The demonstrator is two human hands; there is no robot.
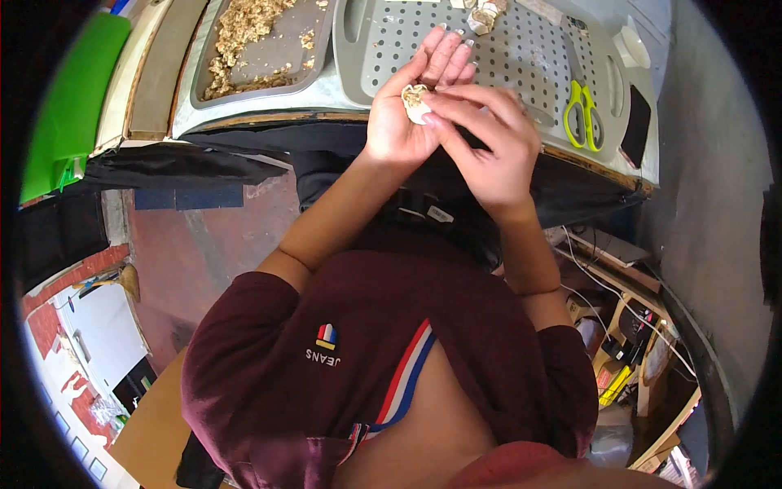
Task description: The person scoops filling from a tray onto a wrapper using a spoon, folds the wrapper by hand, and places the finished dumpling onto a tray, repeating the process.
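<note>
- Left hand [395, 124] lies palm up, unclenched, bearing the filled dough piece [412, 104];
- Right hand [495, 138] pinches the dough's edge between thumb and fingertips;
- dough seems light, soft, easily torn; best held by its rim, palm beneath;
- tray [287, 59] sits beyond, left of both hands.

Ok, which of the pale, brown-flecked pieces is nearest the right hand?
The pale piece resting in the left hand, right at the fingers of the right hand; the other pieces lie beyond, on the dotted tray.
</note>
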